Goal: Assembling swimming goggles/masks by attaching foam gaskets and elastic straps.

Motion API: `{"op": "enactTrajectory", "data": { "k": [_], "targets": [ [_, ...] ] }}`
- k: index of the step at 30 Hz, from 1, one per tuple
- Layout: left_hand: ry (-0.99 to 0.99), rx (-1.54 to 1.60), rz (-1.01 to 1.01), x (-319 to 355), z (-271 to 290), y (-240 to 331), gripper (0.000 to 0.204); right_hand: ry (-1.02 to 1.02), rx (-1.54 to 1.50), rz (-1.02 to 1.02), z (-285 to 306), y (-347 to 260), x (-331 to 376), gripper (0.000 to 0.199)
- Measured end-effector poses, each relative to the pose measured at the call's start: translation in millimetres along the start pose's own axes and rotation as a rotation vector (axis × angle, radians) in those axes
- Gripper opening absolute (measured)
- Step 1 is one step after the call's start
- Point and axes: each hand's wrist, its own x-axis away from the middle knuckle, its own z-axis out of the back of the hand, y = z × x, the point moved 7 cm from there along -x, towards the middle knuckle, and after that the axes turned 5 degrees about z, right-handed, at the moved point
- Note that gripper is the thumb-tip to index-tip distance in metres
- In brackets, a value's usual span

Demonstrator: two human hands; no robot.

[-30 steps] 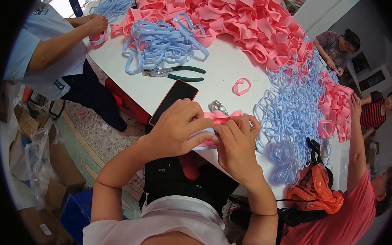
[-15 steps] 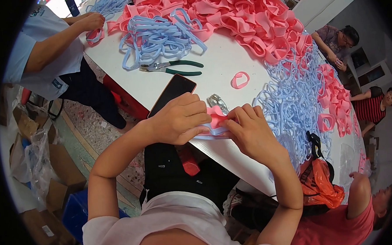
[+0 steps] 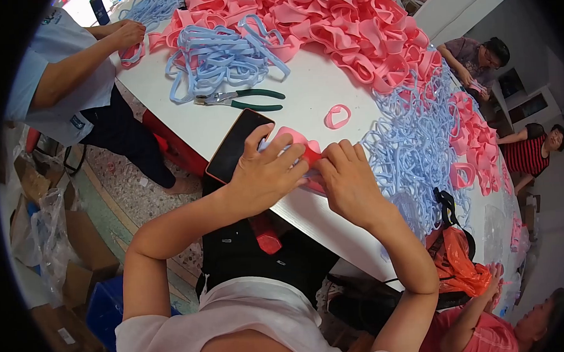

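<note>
together both hands, left [image 3: 266, 173] and right [image 3: 348, 182], pinch a pink band [image 3: 299, 145], its length running left to right.

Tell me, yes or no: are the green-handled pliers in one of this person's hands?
No. The green-handled pliers lie on the white table, while both hands pinch a pink band.

Left hand [image 3: 266, 176]: has crept up over the pink band [image 3: 299, 147], fingers now spread across it beside the phone [image 3: 236, 146].
Right hand [image 3: 348, 182]: pressed closer against the left, knuckles meeting.
Pink band: more bunched, mostly covered.
</note>
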Motion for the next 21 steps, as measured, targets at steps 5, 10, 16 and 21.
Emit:
{"op": "enactTrajectory", "data": {
  "k": [5,10,16,21],
  "targets": [
    [0.012,0.219,-0.012,8.9,-6.0,-15.8,0.036,0.104,-0.169,-0.040,22.2,-2.9,-3.5,0.022],
    [0.028,0.229,0.102,6.5,15.9,-45.8,0.033,-0.018,-0.150,-0.372,-2.2,30.8,52.5,0.044],
    [-0.005,0.231,0.146,9.9,22.3,-55.3,0.032,-0.484,-0.064,-0.557,-73.4,41.1,84.1,0.053],
    [-0.040,0.338,0.203,16.1,26.8,-68.7,0.030,-0.566,-0.042,-0.567,-80.5,43.0,75.8,0.048]
  ]
}}
